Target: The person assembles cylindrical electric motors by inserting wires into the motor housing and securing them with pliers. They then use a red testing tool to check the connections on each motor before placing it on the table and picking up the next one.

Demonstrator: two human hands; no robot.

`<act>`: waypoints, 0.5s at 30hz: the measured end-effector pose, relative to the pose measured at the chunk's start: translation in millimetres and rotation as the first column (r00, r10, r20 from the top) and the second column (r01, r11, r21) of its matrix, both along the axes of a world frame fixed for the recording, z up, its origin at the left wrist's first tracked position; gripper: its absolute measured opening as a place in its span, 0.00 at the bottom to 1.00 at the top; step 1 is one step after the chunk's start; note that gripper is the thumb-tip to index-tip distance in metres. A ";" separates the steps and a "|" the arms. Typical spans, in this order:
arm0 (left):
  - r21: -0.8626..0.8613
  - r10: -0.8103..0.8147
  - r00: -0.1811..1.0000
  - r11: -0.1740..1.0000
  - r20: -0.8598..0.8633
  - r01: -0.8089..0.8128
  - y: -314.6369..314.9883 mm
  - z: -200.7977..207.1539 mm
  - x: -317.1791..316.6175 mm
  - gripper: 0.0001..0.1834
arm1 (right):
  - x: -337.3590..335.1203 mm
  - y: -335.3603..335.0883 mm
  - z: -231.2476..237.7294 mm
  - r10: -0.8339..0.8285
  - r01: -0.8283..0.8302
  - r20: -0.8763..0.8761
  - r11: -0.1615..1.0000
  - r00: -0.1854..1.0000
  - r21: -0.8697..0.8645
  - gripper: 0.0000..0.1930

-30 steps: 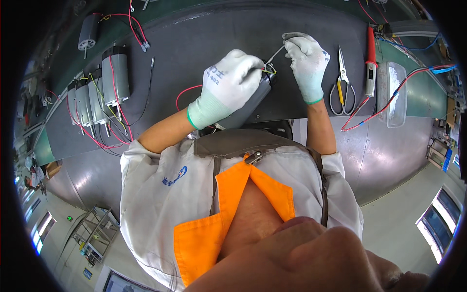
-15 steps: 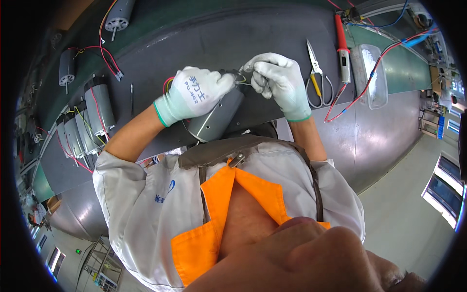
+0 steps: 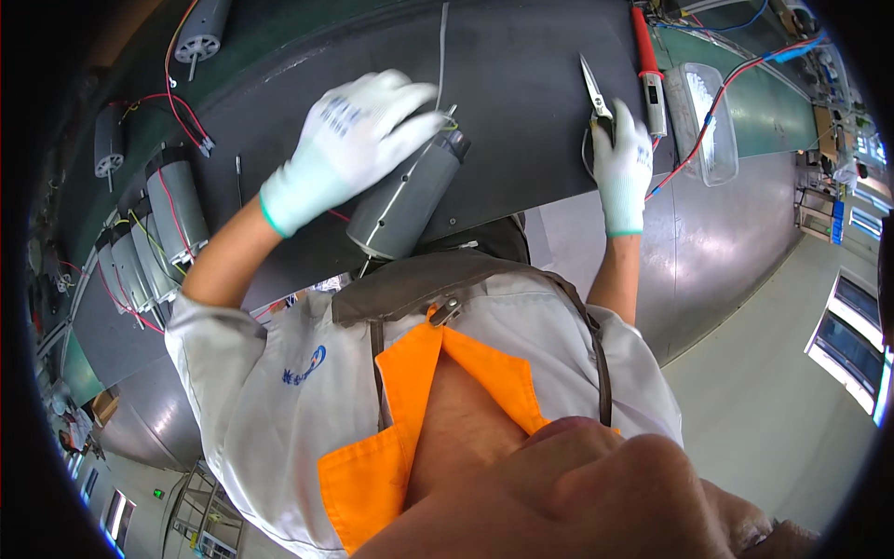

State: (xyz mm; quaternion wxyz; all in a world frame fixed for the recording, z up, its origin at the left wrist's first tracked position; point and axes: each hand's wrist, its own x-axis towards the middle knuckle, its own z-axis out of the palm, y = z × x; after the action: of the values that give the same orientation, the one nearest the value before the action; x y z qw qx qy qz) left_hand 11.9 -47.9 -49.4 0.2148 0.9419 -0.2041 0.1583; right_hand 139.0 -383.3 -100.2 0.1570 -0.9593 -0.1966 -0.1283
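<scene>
My left hand (image 3: 354,140), in a white glove and slightly blurred, is over the upper end of a grey cylindrical motor (image 3: 407,197). Its fingers are spread, with a gap between the thumb and the others. The motor lies tilted near the bench's front edge, a dark cap and short wire ends at its top and a shaft at its lower end. A thin grey strand (image 3: 442,47) runs up from beside my left fingertips. My right hand (image 3: 622,172), also gloved, is closed around the handles of the scissors (image 3: 593,86), whose blades point away; the glove partly hides the loops.
A red-handled tool (image 3: 646,47) with a corded white body lies beyond the scissors, next to a clear plastic box (image 3: 705,126). Red and blue cables (image 3: 717,102) cross there. Several motors (image 3: 177,205) with loose wires stand at left. A thin rod (image 3: 239,177) lies near them.
My right hand has left the motor's wire end and moved right onto the scissors. My left hand has lifted off and spread its fingers. The grey strand now shows above the motor.
</scene>
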 end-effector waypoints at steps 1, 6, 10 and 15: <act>0.005 -0.084 0.996 0.996 0.031 0.083 0.8 -5.6 8.4 0.15 | -9.0 -28.4 -25.8 0.069 -0.069 0.002 0.997 0.998 -0.032 0.26; -0.570 -0.292 0.674 0.789 -0.679 -0.232 2.1 -9.5 41.1 0.18 | -73.8 -36.4 -3.3 0.009 -0.032 -0.187 0.992 0.982 -0.121 0.34; -0.788 -0.446 0.656 0.437 -0.608 -0.434 9.6 -14.3 36.1 0.19 | -61.3 -45.7 -6.9 0.029 -0.029 -0.230 1.000 0.973 0.004 0.34; -0.798 -0.423 0.680 0.247 -0.599 -0.550 11.1 -15.4 34.9 0.20 | -41.4 -5.2 31.7 0.458 0.169 -0.708 0.764 0.537 0.622 0.36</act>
State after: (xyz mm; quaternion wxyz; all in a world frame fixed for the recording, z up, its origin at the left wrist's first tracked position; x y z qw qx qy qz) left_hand 46.8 -36.8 -64.7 0.7966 0.5836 0.0868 -0.1314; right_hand 97.6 -388.5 -68.5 0.5497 -0.7696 -0.1284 0.2984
